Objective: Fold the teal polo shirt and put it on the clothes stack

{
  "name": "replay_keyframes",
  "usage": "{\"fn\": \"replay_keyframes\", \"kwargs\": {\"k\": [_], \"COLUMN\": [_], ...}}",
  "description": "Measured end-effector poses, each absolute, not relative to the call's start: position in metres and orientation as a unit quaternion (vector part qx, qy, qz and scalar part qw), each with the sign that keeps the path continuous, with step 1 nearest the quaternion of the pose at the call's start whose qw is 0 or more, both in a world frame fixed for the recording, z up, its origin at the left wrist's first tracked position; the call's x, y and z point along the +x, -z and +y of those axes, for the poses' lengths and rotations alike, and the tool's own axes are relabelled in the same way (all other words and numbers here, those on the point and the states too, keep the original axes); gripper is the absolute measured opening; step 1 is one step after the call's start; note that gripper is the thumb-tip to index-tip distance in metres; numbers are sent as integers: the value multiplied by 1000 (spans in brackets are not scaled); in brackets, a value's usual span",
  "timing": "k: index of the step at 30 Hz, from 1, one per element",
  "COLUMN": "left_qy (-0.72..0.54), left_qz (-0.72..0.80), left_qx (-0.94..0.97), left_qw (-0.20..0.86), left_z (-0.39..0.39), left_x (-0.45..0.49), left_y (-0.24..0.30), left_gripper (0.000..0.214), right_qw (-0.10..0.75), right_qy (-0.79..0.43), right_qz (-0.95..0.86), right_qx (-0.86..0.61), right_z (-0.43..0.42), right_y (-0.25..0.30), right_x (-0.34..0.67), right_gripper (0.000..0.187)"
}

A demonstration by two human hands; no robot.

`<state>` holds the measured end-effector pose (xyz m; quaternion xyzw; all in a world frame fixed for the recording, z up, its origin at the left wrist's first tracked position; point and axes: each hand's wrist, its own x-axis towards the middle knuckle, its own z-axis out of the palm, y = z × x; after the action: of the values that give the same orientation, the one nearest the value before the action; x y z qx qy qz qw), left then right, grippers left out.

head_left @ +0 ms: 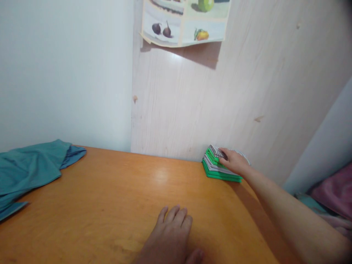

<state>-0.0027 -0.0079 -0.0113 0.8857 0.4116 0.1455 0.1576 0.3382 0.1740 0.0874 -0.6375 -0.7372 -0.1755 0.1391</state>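
Note:
A folded green, white and grey striped cloth [216,169] lies at the far right edge of the orange wooden table [110,190], against the wall. My right hand [233,161] rests on top of it, arm stretched out, fingers curled over the folded layers. My left hand [172,234] lies flat on the tabletop near the front, palm down, fingers together and stretched out, with nothing under it that I can see.
A crumpled teal and blue garment [30,170] lies at the table's far left. A pale wood panel [220,91] with a fruit poster [184,22] stands behind. Pink and teal fabric [332,194] lies off the right edge.

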Motion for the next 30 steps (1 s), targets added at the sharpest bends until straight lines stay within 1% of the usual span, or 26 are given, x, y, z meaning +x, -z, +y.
{"fn": "replay_keyframes", "kwargs": {"k": [4, 7, 10, 15, 17, 25, 28, 30], "left_qy": [-149, -149, -147, -154, -151, -144, -146, -144], "left_qz": [410, 409, 407, 405, 407, 407, 405, 405], "left_qx": [886, 887, 888, 889, 888, 888, 889, 890], "left_qw": [154, 156, 156, 149, 149, 156, 154, 153], "left_z": [-6, -5, -4, -5, -5, -5, -5, -5], "left_x": [-2, -2, -2, -1, 0, -1, -1, 0], "left_y": [13, 15, 16, 15, 14, 13, 12, 12], "left_gripper": [69, 70, 70, 70, 70, 69, 69, 69], "right_qw": [102, 86, 117, 239, 262, 210, 226, 249], "right_qy": [186, 190, 183, 143, 133, 140, 112, 110], "right_qz": [-733, -715, -691, -671, -679, -721, -715, -691], "right_qx": [-646, -668, -689, -687, -673, -645, -652, -669], "right_z": [175, 176, 177, 177, 175, 166, 169, 176], "right_y": [-88, -85, -80, -72, -67, -54, -64, -74], "right_x": [332, 328, 330, 345, 349, 342, 340, 341], "right_gripper": [57, 52, 46, 45, 46, 53, 52, 56]}}
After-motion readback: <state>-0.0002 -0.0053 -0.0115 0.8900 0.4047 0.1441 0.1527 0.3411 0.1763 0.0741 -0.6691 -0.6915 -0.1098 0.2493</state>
